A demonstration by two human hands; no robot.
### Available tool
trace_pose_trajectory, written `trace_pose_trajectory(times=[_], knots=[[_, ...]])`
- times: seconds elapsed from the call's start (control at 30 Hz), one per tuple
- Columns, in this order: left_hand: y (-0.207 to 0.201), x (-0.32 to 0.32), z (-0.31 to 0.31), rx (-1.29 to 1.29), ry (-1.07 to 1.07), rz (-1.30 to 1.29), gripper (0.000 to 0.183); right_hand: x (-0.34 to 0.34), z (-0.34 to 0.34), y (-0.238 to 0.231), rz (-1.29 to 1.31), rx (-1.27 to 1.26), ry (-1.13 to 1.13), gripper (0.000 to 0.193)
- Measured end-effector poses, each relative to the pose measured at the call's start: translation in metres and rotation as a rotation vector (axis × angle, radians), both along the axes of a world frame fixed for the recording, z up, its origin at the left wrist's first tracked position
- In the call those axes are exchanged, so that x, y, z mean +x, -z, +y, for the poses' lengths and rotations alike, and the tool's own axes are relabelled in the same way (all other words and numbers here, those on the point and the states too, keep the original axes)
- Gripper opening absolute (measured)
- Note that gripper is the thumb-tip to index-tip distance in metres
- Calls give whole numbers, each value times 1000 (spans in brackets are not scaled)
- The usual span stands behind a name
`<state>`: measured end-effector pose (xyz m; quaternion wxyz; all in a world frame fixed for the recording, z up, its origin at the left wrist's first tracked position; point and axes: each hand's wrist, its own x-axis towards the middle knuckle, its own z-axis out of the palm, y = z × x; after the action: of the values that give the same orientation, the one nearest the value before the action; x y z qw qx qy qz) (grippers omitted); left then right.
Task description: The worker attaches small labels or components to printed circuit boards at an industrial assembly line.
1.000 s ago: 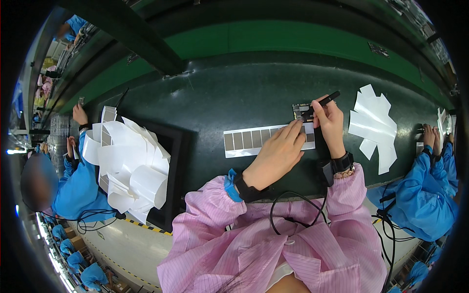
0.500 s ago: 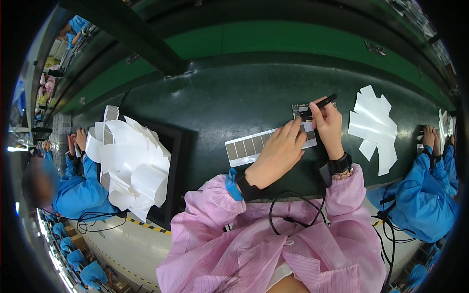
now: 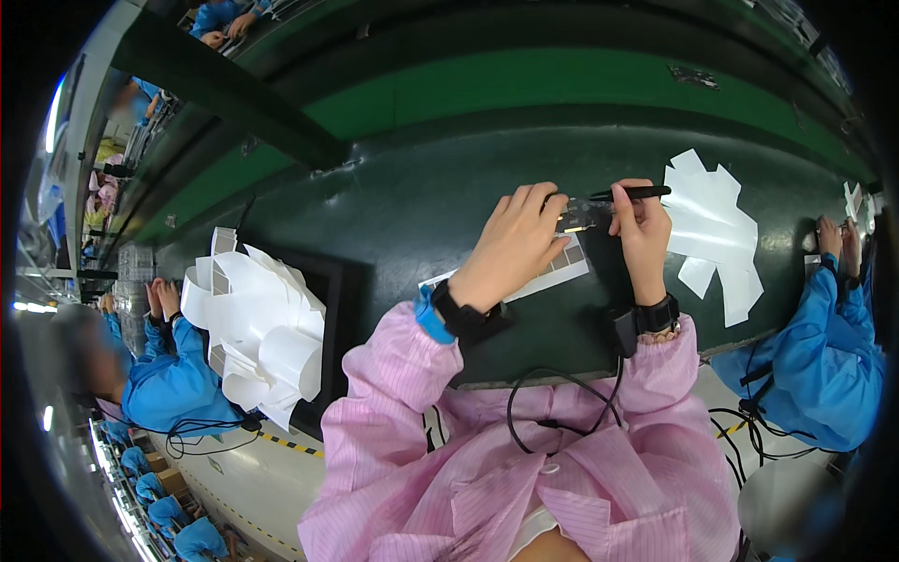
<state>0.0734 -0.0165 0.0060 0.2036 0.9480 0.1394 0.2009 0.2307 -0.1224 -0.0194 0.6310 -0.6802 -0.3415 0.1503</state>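
My left hand (image 3: 517, 242) has its fingers bent over the left end of a small dark circuit board (image 3: 579, 217) and grips it there. My right hand (image 3: 642, 220) pinches a slim black pen-shaped tool (image 3: 646, 192), its tip pointing left at the board's upper right edge. Whether the tip touches the board is too small to tell. Beneath my left hand and wrist lies a white backing strip with grey rectangular stickers (image 3: 562, 265), partly covered by the hand.
White peeled sheets (image 3: 716, 220) lie just right of my right hand. At left, a heap of curled white sheets (image 3: 267, 318) fills a black tray (image 3: 332, 328). A green post (image 3: 234, 94) rises beyond the bench (image 3: 412, 206). People in blue work on both sides.
My left hand has moved up from the sticker strip to the circuit board. My right hand has shifted slightly right and down, and the black tool now lies flatter.
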Motion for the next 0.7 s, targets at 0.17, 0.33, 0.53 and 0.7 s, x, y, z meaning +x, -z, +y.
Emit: trace_pose_trajectory(times=[0.17,0.33,0.53,0.7], knots=[[8,27,4,119,112,105,45,6,-5,1,21,29,15,13],[-12,41,36,173,42,47,50,7,-4,-4,41,41,40,14],[-17,54,132,362,-304,-15,50,9,-6,-6,25,29,51,14],[8,38,186,612,-453,-62,53,7,-5,-3,13,5,55,14]])
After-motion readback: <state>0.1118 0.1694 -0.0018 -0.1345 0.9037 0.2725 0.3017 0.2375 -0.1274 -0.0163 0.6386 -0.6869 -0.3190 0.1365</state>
